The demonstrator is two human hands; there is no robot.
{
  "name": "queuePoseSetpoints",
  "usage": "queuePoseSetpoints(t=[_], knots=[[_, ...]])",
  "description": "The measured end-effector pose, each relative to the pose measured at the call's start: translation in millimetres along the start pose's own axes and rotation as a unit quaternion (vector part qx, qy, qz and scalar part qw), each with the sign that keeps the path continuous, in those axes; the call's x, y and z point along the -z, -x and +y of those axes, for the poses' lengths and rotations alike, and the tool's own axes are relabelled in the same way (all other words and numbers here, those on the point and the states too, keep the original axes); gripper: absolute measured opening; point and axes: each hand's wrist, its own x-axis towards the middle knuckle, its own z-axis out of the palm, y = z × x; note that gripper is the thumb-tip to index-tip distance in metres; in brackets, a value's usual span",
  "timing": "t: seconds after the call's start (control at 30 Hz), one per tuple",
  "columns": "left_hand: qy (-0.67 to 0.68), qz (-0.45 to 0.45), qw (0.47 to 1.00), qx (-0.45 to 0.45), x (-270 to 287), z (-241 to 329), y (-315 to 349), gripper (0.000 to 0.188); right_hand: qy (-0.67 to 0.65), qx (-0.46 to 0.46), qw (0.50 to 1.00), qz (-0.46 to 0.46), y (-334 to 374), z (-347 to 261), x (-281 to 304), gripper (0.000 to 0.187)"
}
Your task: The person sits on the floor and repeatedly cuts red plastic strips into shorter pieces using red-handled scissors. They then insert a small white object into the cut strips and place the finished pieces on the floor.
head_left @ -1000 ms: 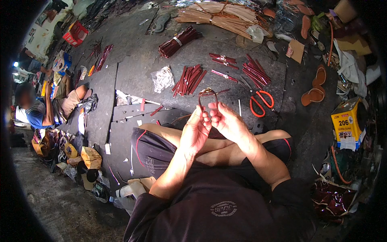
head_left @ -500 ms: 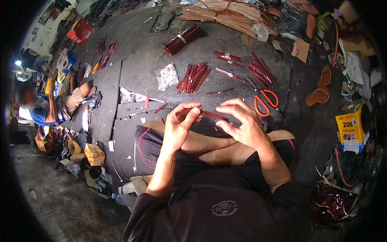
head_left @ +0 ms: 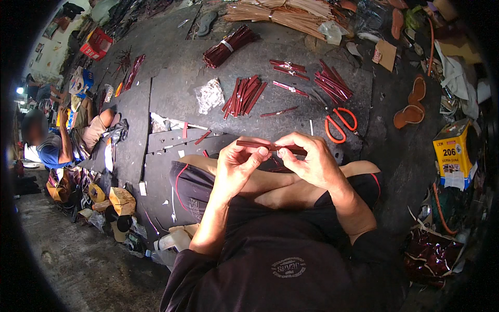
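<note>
A dark red, glossy strip (head_left: 252, 144) lies level between my two hands, above my crossed legs. My left hand (head_left: 240, 160) pinches it between thumb and fingers. Close against it, my right hand (head_left: 306, 158) grips the strip's right part, thumb and fingertips meeting at its middle. Beyond the hands is a loose pile of short dark red strips (head_left: 243, 98), with a single thin strip (head_left: 279, 112) beside it. To the right lie scissors with orange handles (head_left: 341, 125), next to another pile of red strips (head_left: 333, 83).
A tied bundle of red strips (head_left: 228, 47) and a larger tan bundle (head_left: 280, 20) lie farther off. A crumpled clear plastic bag (head_left: 210, 96) is left of the piles. Sandals (head_left: 411, 106) and a yellow can (head_left: 453, 153) stand right. Another person (head_left: 57, 140) sits at left.
My right hand has moved left and closed its fingers on the strip, right beside my left hand. The whole view has shifted slightly.
</note>
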Motion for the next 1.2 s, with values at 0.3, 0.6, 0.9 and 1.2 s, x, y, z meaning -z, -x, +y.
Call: queuePoseSetpoints(t=[0.3, 0.6, 0.9, 1.2], knots=[[0.019, 0.061, 0.997, 0.04, -14, -6, -4, 0.011, -0.052, 0.018, 0.998, -0.002, -3, 6, 1, 0.016], [0.021, 0.054, 0.998, 0.001, -19, -3, -1, 0.012, -0.129, -0.042, 0.99, -0.031, -5, 11, 5, 0.019], [0.013, 0.057, 0.998, -0.006, -22, -3, 0, 0.011, -0.143, -0.056, 0.988, -0.03, -7, 11, 3, 0.016], [0.009, 0.056, 0.998, -0.022, -27, -9, 0, 0.011, -0.161, -0.067, 0.984, -0.046, -7, 11, 5, 0.011]])
